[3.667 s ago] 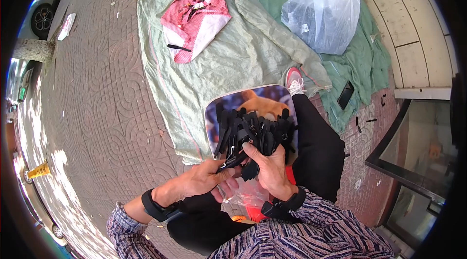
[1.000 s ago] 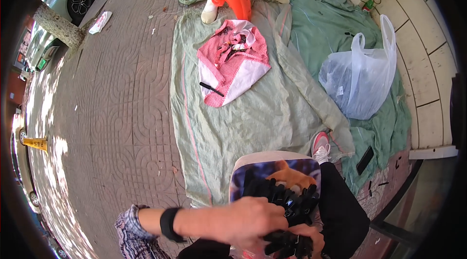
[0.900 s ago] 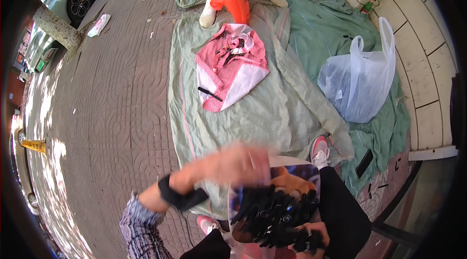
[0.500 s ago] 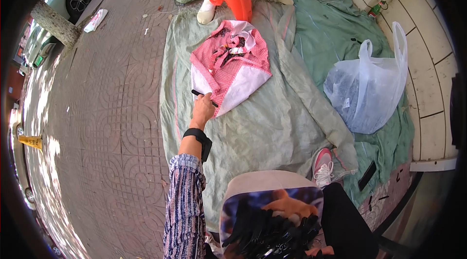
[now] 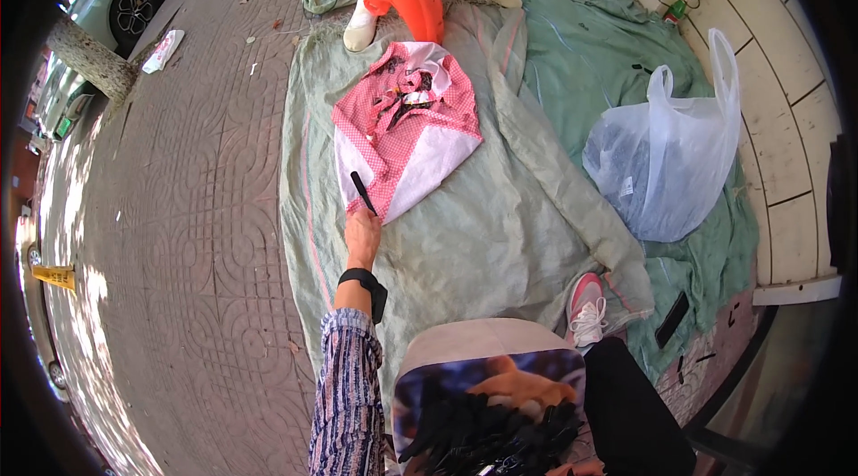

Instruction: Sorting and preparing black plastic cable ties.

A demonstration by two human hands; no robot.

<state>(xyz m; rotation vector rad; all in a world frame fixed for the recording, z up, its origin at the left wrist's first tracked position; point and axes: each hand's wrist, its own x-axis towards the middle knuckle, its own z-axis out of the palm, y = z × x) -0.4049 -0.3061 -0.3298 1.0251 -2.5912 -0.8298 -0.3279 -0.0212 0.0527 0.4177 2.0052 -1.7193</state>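
Left hand pinching black stick | right hand unseen | pink cloth holds dark bits

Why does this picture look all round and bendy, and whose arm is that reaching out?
The picture comes from a small camera worn on a person's head, looking down. Its lens sees very wide, so straight lines bend near the edge. There is no machine here, only a person's own arms. The left hand reaches forward and pinches a small black stick at the edge of a pink checked cloth. That cloth lies on a big green sheet spread over the pavement. A see-through plastic bag sits to the right. On the person's lap is a pile of black pieces on a printed board. The right hand is not in the picture.
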